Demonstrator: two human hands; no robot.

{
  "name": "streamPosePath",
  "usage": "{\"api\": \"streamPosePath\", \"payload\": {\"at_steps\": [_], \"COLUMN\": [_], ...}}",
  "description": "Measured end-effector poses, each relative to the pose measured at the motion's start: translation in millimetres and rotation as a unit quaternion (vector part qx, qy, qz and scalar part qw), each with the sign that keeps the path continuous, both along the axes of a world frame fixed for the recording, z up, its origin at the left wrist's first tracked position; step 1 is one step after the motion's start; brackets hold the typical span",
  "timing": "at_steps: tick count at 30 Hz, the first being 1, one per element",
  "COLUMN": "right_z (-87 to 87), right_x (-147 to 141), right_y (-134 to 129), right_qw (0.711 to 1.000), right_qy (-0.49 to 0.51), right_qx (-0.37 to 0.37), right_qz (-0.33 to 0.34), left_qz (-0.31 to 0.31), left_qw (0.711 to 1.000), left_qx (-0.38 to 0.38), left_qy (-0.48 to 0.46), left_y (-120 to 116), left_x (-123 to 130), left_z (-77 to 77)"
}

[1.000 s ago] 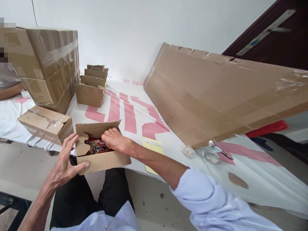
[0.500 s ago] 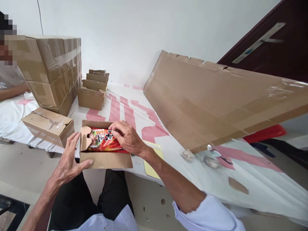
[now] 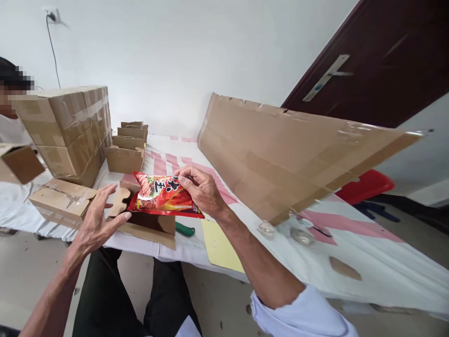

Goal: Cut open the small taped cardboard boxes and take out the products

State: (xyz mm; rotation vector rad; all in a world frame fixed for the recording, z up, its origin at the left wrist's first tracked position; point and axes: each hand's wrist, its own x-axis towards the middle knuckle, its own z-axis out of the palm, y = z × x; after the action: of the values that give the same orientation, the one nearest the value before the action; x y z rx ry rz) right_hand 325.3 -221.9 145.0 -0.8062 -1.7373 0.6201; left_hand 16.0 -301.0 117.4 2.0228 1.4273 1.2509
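Observation:
My right hand (image 3: 201, 192) grips the upper right edge of a red food packet (image 3: 164, 196) with white and black lettering and a noodle picture. The packet hangs over an open cardboard box (image 3: 149, 231), whose inside shows dark beneath it. My left hand (image 3: 100, 217) is beside the box's left end, fingers apart, thumb near the packet's lower left corner. Whether that thumb touches the box or packet I cannot tell. A green-handled tool (image 3: 184, 229) lies right of the box, next to a yellow sheet (image 3: 220, 245) partly behind my right forearm.
Stacked taped cartons (image 3: 75, 131) stand at the back left, with a closed box (image 3: 61, 201) in front. Open boxes (image 3: 124, 159) line up behind. A large cardboard panel (image 3: 280, 150) leans at right, near small clear-wrapped items (image 3: 301, 235). A person (image 3: 14, 126) sits at far left.
The red packet has come up out of the open box in my right hand. My left hand stays by the box's left end. At far left, another box has come into view.

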Motion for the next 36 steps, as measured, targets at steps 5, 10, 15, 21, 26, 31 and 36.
{"api": "streamPosePath", "payload": {"at_steps": [5, 10, 15, 21, 26, 31, 36], "right_z": [15.9, 11.6, -4.1, -5.0, -21.3, -46.2, -63.6], "right_x": [-8, -28, -37, -41, -52, -62, -64], "right_y": [-15, -21, -5, 29, 69, 98, 104], "right_qw": [0.992, 0.987, 0.987, 0.963, 0.947, 0.934, 0.926], "right_qy": [0.002, 0.013, 0.157, 0.203, 0.225, 0.225, 0.226], "right_qx": [0.124, 0.158, 0.025, -0.131, -0.199, -0.263, -0.294], "right_qz": [0.012, -0.009, -0.037, 0.121, 0.112, 0.091, 0.07], "left_qz": [-0.067, -0.158, -0.106, -0.113, -0.092, -0.061, -0.029], "left_qw": [0.983, 0.934, 0.925, 0.922, 0.924, 0.925, 0.925], "left_qx": [-0.099, -0.164, -0.072, 0.0, -0.066, -0.11, -0.144], "left_qy": [-0.137, -0.276, -0.357, -0.37, -0.366, -0.36, -0.351], "left_y": [19, 24, 35, 69, 99, 126, 133], "left_x": [11, 30, 37, 29, 22, 14, 7], "left_z": [16.1, 31.0, 38.1, 44.2, 34.6, 14.6, -2.7]}}
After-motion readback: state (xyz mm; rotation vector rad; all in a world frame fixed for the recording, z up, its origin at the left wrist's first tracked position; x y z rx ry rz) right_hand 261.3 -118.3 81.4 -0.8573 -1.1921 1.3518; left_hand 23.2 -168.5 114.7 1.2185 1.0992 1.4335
